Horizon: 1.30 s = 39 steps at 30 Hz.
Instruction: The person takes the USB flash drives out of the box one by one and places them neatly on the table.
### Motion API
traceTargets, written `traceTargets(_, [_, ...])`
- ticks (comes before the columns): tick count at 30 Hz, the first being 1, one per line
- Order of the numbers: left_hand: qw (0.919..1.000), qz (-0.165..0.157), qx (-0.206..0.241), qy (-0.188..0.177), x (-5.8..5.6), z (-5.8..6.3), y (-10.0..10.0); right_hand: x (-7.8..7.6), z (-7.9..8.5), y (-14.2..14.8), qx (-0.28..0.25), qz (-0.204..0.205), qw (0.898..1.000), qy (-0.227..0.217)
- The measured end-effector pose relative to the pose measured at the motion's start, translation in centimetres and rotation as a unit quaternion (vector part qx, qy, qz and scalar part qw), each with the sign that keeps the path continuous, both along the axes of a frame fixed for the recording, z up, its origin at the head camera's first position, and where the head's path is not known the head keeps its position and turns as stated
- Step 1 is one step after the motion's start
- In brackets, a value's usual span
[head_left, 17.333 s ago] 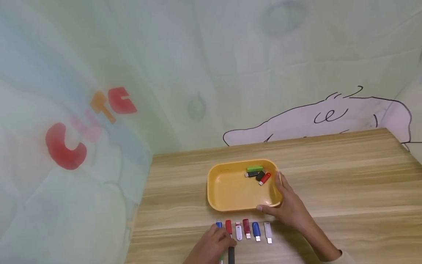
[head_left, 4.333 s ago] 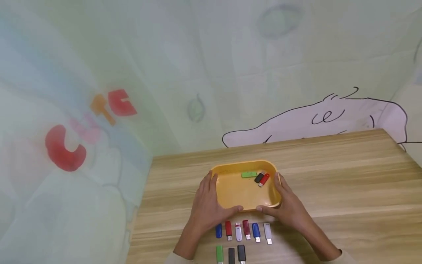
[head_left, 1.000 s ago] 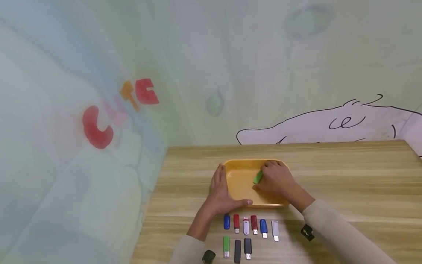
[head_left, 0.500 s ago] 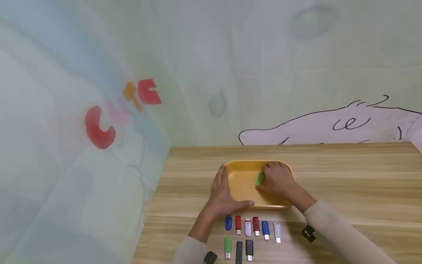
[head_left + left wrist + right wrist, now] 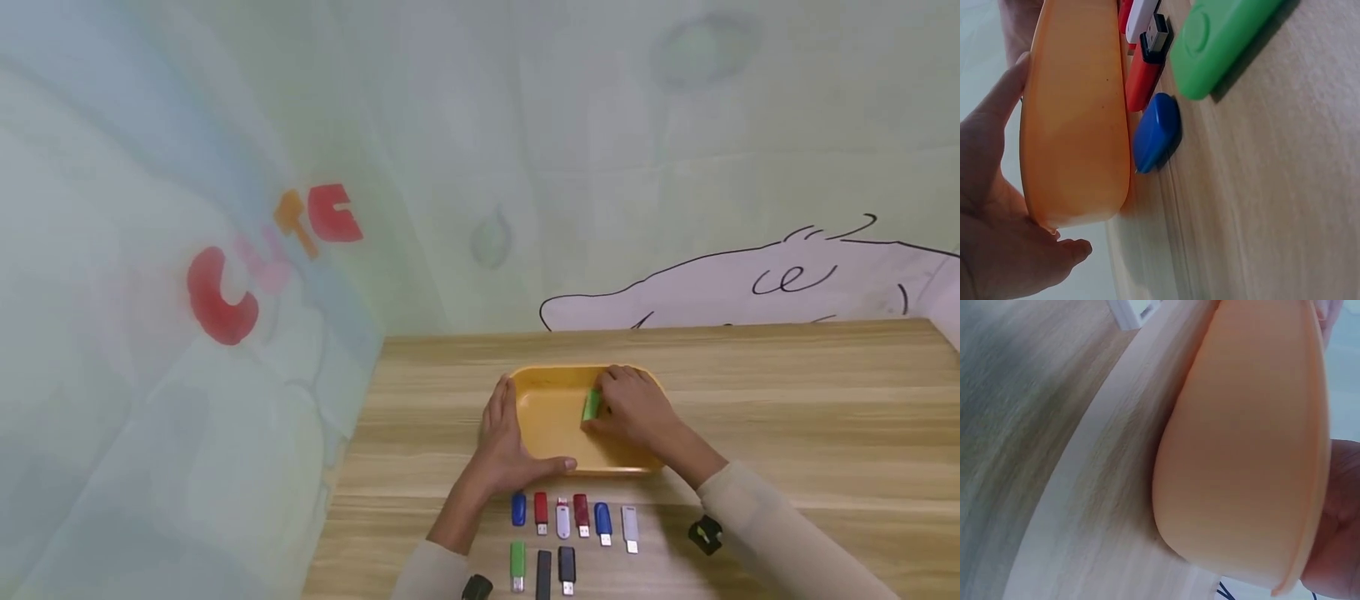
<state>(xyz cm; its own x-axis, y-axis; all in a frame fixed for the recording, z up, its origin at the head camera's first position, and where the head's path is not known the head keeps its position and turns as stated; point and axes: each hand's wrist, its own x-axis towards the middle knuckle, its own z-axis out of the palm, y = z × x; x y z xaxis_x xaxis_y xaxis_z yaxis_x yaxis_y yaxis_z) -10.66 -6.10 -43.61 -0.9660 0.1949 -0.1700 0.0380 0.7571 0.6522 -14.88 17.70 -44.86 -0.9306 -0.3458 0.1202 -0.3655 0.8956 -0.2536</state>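
A yellow plastic tray stands on the wooden table. My left hand grips its left end, fingers along the outer side and thumb over the near rim; the left wrist view shows the hand spanning the tray's wall. Inside the tray's right part, my right hand pinches a green USB stick between thumb and fingers. That hand covers the tray's right corner, where the red and black sticks lay earlier. From the right wrist, the tray wall hides most of the right hand.
Before the tray lies a row of several USB sticks, among them a blue one, a red one and a silver one. Nearer still are a green stick, a black one and a dark one.
A dark USB stick has gone from the tray to the nearer row. My left hand has moved onto the tray's left end; my right hand from its right rim to the green stick, now turned.
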Motion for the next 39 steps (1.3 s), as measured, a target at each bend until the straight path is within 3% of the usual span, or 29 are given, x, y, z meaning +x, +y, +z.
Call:
traceTargets(7, [0.9999, 0.007, 0.001, 0.008, 0.1, 0.0, 0.0, 0.6, 1.1, 0.5, -0.044, 0.001, 0.999, -0.002])
traceTargets(20, [0.9999, 0.0, 0.0, 0.016, -0.2, 0.1, 0.3, 2.4, 2.6, 1.2, -0.078, -0.012, 0.997, 0.013])
traceTargets(33, [0.9988, 0.016, 0.043, 0.019, 0.2, -0.4, 0.1, 6.6, 3.5, 1.6, -0.105, 0.006, 0.993, 0.054])
traceTargets(39, [0.9975, 0.014, 0.064, 0.025, 0.2, -0.5, 0.0, 8.5, 3.3, 1.4, -0.108, 0.006, 0.993, 0.05])
